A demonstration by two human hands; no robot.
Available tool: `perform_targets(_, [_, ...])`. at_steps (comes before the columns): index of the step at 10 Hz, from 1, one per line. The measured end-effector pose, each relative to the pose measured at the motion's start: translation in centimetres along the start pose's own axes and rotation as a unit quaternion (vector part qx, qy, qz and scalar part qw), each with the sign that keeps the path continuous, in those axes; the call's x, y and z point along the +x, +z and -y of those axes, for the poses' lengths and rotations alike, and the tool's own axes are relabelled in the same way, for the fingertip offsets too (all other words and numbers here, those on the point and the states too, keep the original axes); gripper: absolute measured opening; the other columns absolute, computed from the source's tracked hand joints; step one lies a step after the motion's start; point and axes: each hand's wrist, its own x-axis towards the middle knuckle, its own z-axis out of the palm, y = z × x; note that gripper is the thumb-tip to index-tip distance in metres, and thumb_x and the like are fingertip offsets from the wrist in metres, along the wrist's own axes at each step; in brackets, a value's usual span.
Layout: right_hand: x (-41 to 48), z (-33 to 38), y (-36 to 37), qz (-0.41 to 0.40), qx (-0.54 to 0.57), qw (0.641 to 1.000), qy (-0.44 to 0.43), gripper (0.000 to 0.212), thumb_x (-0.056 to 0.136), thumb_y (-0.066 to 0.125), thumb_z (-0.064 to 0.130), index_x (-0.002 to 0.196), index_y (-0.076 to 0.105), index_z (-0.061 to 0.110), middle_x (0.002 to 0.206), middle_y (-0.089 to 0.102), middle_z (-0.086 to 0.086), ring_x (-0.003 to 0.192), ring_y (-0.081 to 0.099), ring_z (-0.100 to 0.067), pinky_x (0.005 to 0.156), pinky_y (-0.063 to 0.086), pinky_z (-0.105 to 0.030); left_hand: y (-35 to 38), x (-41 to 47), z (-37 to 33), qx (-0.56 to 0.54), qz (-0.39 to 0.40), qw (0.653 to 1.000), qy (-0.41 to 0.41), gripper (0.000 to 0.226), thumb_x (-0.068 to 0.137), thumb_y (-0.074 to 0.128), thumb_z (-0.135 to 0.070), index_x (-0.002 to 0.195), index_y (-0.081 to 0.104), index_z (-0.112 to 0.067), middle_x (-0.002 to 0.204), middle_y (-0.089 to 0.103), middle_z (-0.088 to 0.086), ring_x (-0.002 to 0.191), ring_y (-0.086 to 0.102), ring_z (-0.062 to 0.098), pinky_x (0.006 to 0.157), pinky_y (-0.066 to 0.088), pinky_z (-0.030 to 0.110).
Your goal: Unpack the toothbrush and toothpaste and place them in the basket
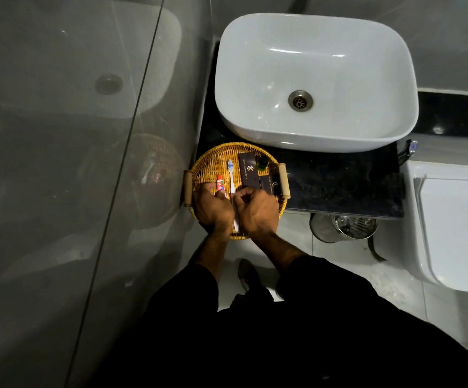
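A round wicker basket (213, 156) with wooden handles sits on the black counter in front of the sink. Inside it, a white toothbrush (230, 176) lies with its bristle head pointing away from me. A small red-and-white toothpaste tube (220, 186) lies just left of it. My left hand (213, 210) rests over the basket's near side with its fingers closed on the tube's lower end. My right hand (256, 212) is curled beside it, fingertips pinched at the toothbrush handle. The handle's lower part runs between my hands and is mostly hidden.
Dark boxes (248, 170) and a small green bottle (262, 163) fill the basket's right half. A white sink (315, 79) stands behind it on the black counter (339, 186). A steel bin (342, 226) is below, a toilet (451, 233) at right, a glass panel (87, 163) at left.
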Motion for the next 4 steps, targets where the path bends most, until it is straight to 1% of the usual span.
perform_targets(1, [-0.5,-0.8,-1.2,0.010,-0.010,1.000,-0.012,0.019,0.093,0.067,0.042,0.088,0.078,0.027,0.085,0.080,0.007,0.073,0.072,-0.012,0.070,0.063,-0.032,-0.2,-0.4,0.0,-0.035,-0.022,0.999,0.027,0.026,0.096,0.057,-0.014,0.120,0.066,-0.013,0.126,0.062,0.015,0.113,0.062,0.033,0.092,0.053,0.044])
perform_targets(2, [-1.4,-1.7,-2.7,0.027,-0.040,0.998,-0.043,0.022,0.093,0.064,0.045,0.088,0.076,0.027,0.080,0.078,0.006,0.072,0.073,-0.016,0.069,0.063,-0.036,-0.1,-1.8,-0.2,-0.065,-0.045,0.994,0.071,0.027,0.095,0.052,-0.010,0.116,0.068,-0.011,0.128,0.058,0.018,0.115,0.058,0.035,0.095,0.051,0.046])
perform_targets(3, [-1.5,-2.2,-4.3,0.005,-0.054,0.995,-0.088,0.020,0.092,0.062,0.045,0.092,0.075,0.029,0.080,0.078,0.002,0.072,0.073,-0.020,0.066,0.061,-0.034,0.5,-3.6,-1.5,-0.081,-0.051,0.987,0.129,0.023,0.093,0.053,-0.008,0.108,0.070,-0.009,0.121,0.059,0.017,0.109,0.060,0.034,0.091,0.052,0.048])
perform_targets(4, [-1.4,-2.6,-7.1,-0.032,-0.012,0.993,-0.113,0.018,0.093,0.062,0.043,0.096,0.073,0.030,0.081,0.079,0.000,0.072,0.074,-0.021,0.064,0.059,-0.033,0.6,-5.6,-4.1,-0.101,-0.046,0.966,0.234,0.020,0.093,0.053,-0.007,0.101,0.070,-0.010,0.114,0.063,0.014,0.105,0.062,0.033,0.087,0.053,0.050])
